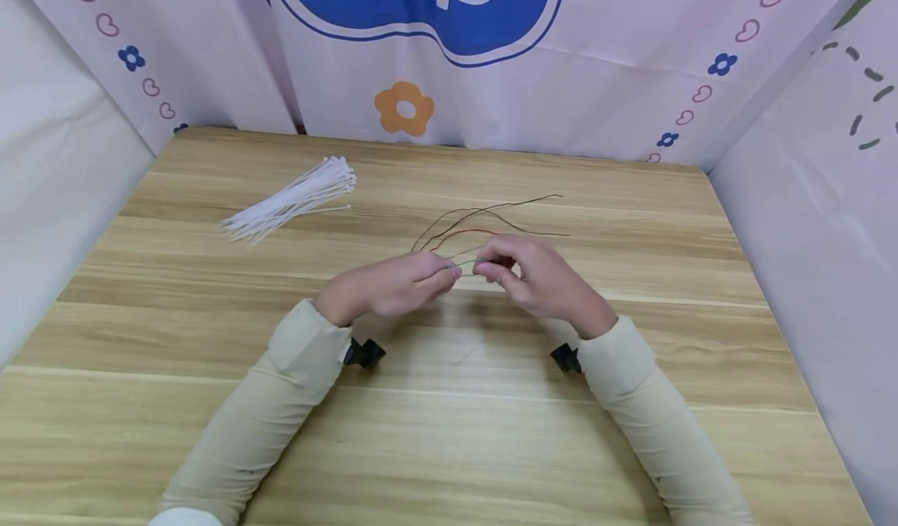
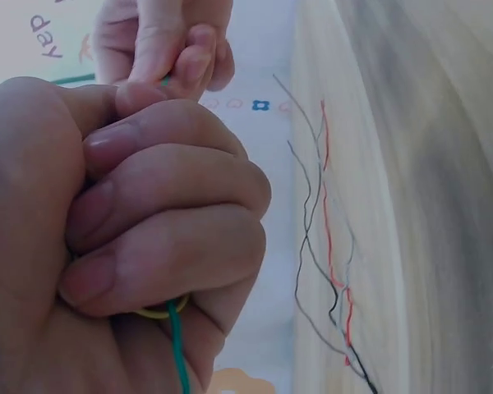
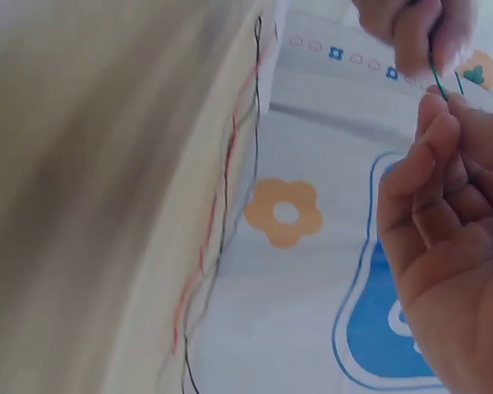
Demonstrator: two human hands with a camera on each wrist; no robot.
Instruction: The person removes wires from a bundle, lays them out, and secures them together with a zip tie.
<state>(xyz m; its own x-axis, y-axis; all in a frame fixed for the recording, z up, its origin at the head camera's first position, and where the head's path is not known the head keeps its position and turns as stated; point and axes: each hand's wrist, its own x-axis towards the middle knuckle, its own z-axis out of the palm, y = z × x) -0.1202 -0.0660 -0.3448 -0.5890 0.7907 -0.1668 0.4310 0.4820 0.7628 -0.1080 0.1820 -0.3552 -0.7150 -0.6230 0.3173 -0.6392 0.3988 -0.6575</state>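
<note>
My left hand has its fingers curled round a green wire and a loop of yellow wire, both showing below the little finger in the left wrist view. Facing it, my right hand pinches the green wire between thumb and fingertips, a short stretch of it spanning the gap between the hands. Just beyond the hands, black wires and a red wire lie loosely bent on the table. Parts of the wires are hidden behind my hands.
A bundle of white cable ties lies at the back left of the wooden table. Behind the table hangs a printed white cloth, with a pale side wall on either side. A small black wrist mount juts from the left sleeve.
</note>
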